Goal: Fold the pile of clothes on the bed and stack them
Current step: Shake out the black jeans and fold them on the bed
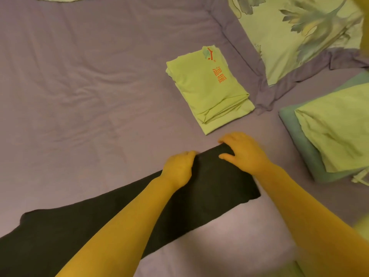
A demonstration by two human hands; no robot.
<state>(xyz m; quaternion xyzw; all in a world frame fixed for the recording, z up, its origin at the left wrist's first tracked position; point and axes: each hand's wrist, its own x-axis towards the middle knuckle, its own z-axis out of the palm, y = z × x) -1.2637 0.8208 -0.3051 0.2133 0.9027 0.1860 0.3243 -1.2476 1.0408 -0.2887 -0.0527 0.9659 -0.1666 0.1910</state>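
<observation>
The likely slip: the dark cloth [127, 212] is long and limp, so if the hands lift its far end unevenly the fold may skew or the tail drag and bunch on the sheet [69, 86]. Both hands sit at the strip's 1 o'clock end. The left hand [177, 168] curls over its far edge, gripping it; the right hand [242, 151] pinches the corner, thumb on top. The folded green shirt [207, 90] lies near, at 12 o'clock from the hands
</observation>
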